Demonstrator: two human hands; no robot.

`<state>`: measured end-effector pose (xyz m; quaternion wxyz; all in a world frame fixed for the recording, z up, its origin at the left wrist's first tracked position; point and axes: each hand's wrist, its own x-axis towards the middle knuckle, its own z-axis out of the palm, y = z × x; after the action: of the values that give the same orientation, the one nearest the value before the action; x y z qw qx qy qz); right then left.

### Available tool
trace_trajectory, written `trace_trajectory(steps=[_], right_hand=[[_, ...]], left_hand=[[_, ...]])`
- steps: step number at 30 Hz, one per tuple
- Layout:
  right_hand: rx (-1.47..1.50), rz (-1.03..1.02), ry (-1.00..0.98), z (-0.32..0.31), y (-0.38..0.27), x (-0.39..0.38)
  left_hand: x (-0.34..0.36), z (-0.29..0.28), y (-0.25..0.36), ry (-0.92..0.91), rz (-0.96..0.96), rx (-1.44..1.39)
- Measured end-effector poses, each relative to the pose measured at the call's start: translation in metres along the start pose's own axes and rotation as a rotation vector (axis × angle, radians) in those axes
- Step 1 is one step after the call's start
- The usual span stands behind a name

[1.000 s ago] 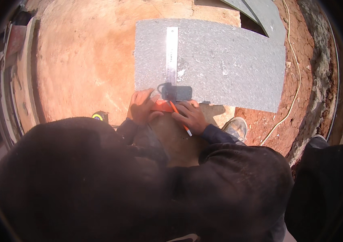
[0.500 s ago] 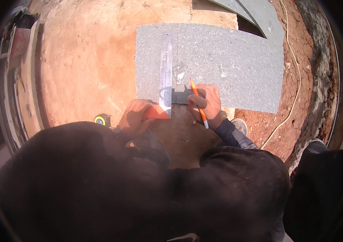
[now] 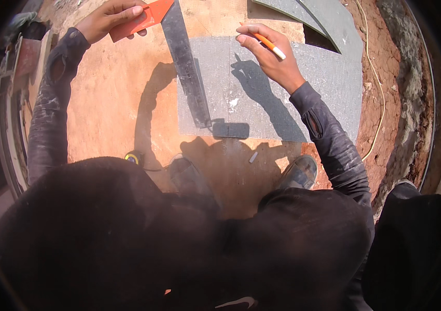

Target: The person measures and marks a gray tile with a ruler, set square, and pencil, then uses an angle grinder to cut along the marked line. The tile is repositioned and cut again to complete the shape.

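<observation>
My left hand (image 3: 105,22) grips the orange handle of a try square (image 3: 185,67) at the upper left. The square's dark blade slants down over the left part of a grey speckled slab (image 3: 293,78), seemingly lifted off it. A thin line runs across the slab beside the blade. Over the slab's far edge, my right hand (image 3: 278,59) pinches an orange pen (image 3: 266,40) with a white end. Shadows of both arms fall on the slab and the ground.
A tape measure (image 3: 133,157) lies near my left knee, and a small white piece (image 3: 253,157) between my shoes. More grey slabs (image 3: 329,26) lie at the far right. A yellow cable (image 3: 376,78) runs along reddish soil. Wooden boards (image 3: 15,114) stand at the left.
My left hand has swung the square up and away to the far left, turning its handle away from me. My right hand has moved up to the slab's far edge with the pen.
</observation>
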<state>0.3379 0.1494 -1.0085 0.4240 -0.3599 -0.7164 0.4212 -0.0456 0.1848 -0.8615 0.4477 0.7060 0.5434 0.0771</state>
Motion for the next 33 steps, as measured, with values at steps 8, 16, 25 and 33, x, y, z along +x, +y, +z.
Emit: trace_trajectory(steps=[8,16,25,33], right_hand=[[-0.368,0.048,0.149,0.004,0.066,-0.034],[-0.532,0.034,0.051,0.032,0.083,-0.036],[-0.607,0.033,0.045,0.036,0.081,-0.033],[-0.635,0.022,0.039,0.039,0.081,-0.033]], left_hand=[[0.186,0.044,-0.072,-0.243,-0.034,0.04],[0.23,0.105,-0.133,0.114,-0.123,0.162],[0.198,0.166,-0.117,0.372,0.047,0.441],[0.185,0.184,-0.092,0.319,0.13,0.488]])
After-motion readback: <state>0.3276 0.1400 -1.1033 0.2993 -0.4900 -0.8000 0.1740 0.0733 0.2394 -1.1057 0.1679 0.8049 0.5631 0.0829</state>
